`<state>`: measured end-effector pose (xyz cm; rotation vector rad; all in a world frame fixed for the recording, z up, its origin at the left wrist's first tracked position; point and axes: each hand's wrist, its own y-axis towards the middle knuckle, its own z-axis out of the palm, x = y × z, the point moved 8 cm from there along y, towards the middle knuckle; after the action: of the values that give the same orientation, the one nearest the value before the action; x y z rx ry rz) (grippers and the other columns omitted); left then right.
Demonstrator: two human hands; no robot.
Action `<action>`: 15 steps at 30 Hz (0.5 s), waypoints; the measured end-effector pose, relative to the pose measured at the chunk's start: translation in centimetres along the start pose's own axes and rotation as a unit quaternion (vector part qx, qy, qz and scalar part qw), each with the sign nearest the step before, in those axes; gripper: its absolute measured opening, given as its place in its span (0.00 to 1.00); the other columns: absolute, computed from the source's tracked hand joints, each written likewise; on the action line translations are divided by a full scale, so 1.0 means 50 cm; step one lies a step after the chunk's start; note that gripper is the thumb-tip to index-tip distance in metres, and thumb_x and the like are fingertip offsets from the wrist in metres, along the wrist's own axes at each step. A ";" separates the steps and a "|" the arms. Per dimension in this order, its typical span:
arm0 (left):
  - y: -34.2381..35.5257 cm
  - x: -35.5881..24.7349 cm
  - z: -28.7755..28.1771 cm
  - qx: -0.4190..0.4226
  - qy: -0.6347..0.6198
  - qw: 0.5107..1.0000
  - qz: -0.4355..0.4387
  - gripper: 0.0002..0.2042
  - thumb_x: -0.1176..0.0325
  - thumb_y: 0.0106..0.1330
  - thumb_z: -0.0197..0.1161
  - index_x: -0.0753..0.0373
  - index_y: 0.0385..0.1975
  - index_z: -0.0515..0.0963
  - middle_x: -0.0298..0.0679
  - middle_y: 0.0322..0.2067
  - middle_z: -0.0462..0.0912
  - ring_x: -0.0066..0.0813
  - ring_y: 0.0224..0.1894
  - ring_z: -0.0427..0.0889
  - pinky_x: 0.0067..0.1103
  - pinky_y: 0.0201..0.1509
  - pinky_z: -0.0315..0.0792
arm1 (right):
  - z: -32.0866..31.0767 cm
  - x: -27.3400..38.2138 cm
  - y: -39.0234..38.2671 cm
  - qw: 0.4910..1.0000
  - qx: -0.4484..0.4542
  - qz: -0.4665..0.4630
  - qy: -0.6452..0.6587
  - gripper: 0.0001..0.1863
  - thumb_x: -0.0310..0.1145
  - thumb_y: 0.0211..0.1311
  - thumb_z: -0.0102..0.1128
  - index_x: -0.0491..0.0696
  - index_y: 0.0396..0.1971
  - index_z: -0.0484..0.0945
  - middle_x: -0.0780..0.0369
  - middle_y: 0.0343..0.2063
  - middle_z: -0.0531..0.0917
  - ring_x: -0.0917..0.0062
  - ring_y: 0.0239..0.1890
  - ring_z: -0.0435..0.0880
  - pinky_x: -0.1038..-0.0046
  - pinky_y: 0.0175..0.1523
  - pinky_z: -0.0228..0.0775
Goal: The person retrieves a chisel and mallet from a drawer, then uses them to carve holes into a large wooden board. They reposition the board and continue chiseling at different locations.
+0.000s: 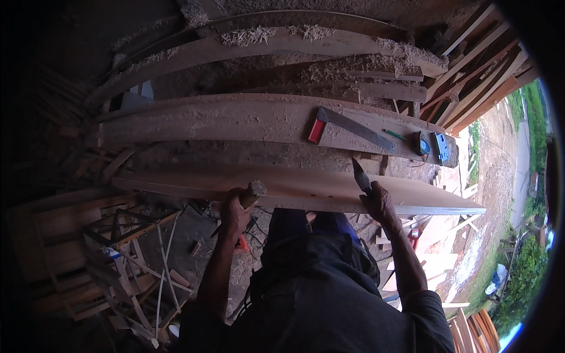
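My left hand (235,209) is closed around a short, thick wooden piece (256,189) with a pale, worn end, at the near edge of a long board (294,182). At the board's right part, my right hand (379,203) grips a dark-handled chisel (361,175), its wide metal blade angled up and to the left. The board lies crosswise in front of my body, its near edge close to my thighs.
A shavings-strewn beam (223,117) beyond holds a red-handled square (317,128), green pencil (393,133), tape measure (423,146) and blue metal object (442,147). Several planks (471,82) are stacked upper right. Wooden scraps (135,270) lie lower left; a road (518,176) shows right.
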<state>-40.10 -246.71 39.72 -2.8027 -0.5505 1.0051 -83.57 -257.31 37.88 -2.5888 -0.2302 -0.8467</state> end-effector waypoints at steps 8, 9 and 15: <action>-0.169 0.067 0.021 -0.009 0.023 0.997 -0.076 0.29 0.71 0.56 0.75 0.61 0.59 0.74 0.48 0.51 0.82 0.52 0.55 0.81 0.36 0.58 0.74 | 0.113 -0.043 -0.068 0.979 0.157 0.033 0.127 0.15 0.32 0.59 0.69 0.42 0.36 0.70 0.51 0.25 0.82 0.57 0.31 0.86 0.59 0.32 0.76; -0.199 0.070 0.020 0.015 0.037 0.995 -0.092 0.29 0.71 0.56 0.75 0.61 0.59 0.73 0.48 0.51 0.82 0.52 0.55 0.81 0.36 0.58 0.74 | 0.124 -0.052 -0.089 0.965 0.181 0.069 0.174 0.15 0.31 0.59 0.69 0.42 0.36 0.70 0.53 0.24 0.81 0.61 0.29 0.86 0.61 0.31 0.76; -0.154 -0.003 -0.020 0.050 -0.028 0.960 -0.274 0.26 0.68 0.60 0.75 0.67 0.57 0.74 0.47 0.53 0.81 0.36 0.54 0.82 0.30 0.58 0.75 | 0.129 -0.049 -0.075 0.954 0.236 0.127 0.137 0.19 0.37 0.60 0.69 0.41 0.40 0.71 0.53 0.25 0.80 0.66 0.26 0.83 0.62 0.34 0.74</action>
<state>-41.90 -239.61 42.31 -2.3239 -1.1604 0.9517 -83.13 -251.22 32.91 -1.9803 -0.0111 -0.9135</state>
